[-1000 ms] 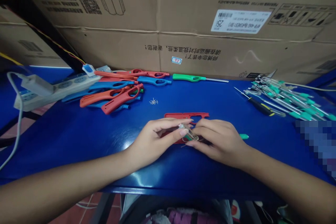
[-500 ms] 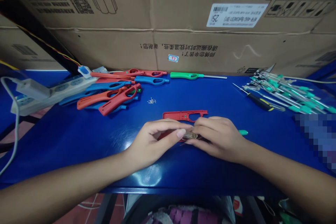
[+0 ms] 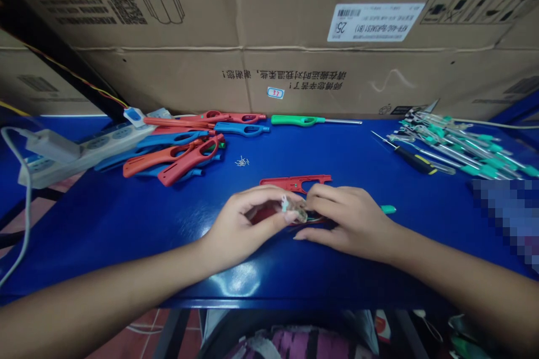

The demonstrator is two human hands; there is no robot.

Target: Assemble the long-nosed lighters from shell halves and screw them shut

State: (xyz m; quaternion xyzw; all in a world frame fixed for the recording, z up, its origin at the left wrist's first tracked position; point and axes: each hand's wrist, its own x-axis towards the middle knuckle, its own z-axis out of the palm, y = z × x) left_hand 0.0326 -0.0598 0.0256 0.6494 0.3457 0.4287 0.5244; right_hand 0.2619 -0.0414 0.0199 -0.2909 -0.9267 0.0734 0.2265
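Between its thumb and fingers, my left hand (image 3: 242, 227) grips a small translucent, brownish fuel tank (image 3: 296, 210) with a pale end piece, tilted up. Beneath it, a red lighter shell half (image 3: 263, 213) is partly hidden by the hand. Close on the right is my right hand (image 3: 351, 221), its thumb apart from its curled fingers, which reach the tank's right side. Thin wires (image 3: 314, 216) show between the hands. A teal tip (image 3: 388, 209) sticks out beyond my right hand. Just behind both hands lies another red shell half (image 3: 297, 183).
Red, blue and orange lighter shells (image 3: 181, 160) are heaped at left beside a white power strip (image 3: 96, 146). Small screws (image 3: 241, 162) lie mid-table. Behind are a green lighter (image 3: 298, 120) and a cardboard box (image 3: 168, 67). At right lie a screwdriver (image 3: 415, 161) and metal-tube assemblies (image 3: 463, 148).
The translucent tank has tipped up in my left hand, showing its pale end. My right thumb has moved away from it, and the right fingers have opened somewhat.
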